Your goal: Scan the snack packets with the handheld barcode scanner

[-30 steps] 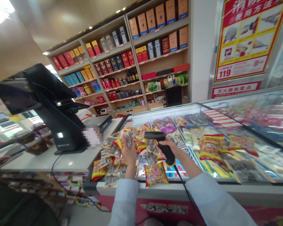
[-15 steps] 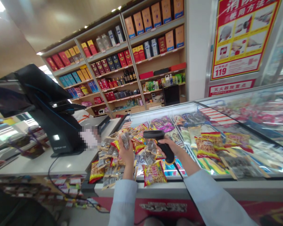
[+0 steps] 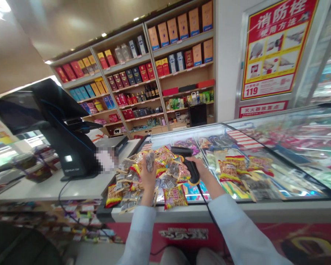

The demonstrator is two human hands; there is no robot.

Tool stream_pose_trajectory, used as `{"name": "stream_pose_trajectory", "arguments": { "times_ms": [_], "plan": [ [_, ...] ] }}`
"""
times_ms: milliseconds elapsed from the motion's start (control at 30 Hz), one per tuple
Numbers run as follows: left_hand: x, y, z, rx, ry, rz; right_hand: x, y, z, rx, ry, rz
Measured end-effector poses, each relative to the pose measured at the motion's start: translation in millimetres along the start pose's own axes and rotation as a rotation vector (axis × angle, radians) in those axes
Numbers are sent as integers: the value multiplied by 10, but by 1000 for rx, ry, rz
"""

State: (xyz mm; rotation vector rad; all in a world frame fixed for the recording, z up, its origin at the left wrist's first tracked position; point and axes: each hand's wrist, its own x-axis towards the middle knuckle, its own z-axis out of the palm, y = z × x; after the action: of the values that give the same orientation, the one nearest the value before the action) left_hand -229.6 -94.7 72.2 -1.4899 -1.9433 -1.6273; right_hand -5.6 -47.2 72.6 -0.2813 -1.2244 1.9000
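My left hand (image 3: 148, 178) is closed on a small clear snack packet (image 3: 149, 161) with dark contents, held upright above the pile. In my right hand (image 3: 198, 170) is a black barcode scanner (image 3: 191, 167), its head pointing left toward the packet and its cable hanging down over the freezer edge. Beneath and around both hands, red-and-yellow snack bags (image 3: 175, 197) and clear packets (image 3: 129, 176) lie heaped on the glass-topped freezer (image 3: 264, 208). More snack bags (image 3: 228, 170) rest on the glass to the right of my right hand.
A black point-of-sale terminal (image 3: 71, 147) stands on the white counter (image 3: 82, 189) at left, near plastic tubs (image 3: 37, 167). Behind are shelves (image 3: 154, 55) of boxes and bottles. Dark clothing of a person (image 3: 19, 239) shows at lower left.
The view has shifted slightly. Both hands keep their hold on the packet and the scanner, and the scanner sits a little nearer to the packet.
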Motion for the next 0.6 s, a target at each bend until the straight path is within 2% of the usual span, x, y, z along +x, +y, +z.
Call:
{"name": "stream_pose_trajectory", "arguments": {
  "times_ms": [67, 167, 267, 400, 533, 600],
  "plan": [
    [33, 177, -123, 17, -90, 12, -137, -150, -40, 25, 31, -28],
    [66, 491, -247, 96, -306, 68, -455, -437, -154, 46, 115, -99],
    [-14, 830, -210, 119, -479, 152, -882, -712, -330, 57, 246, -169],
    [-372, 1257, 106, 34, -570, 142, -1500, -933, -620, 9, 436, -186],
    [-841, 1590, 580, -259, -733, 24, -2001, -1003, -907, -27, 601, -242],
    [-1049, 1700, 824, -371, -743, -24, -2178, -1016, -1040, -36, 667, -255]
  ]
}}
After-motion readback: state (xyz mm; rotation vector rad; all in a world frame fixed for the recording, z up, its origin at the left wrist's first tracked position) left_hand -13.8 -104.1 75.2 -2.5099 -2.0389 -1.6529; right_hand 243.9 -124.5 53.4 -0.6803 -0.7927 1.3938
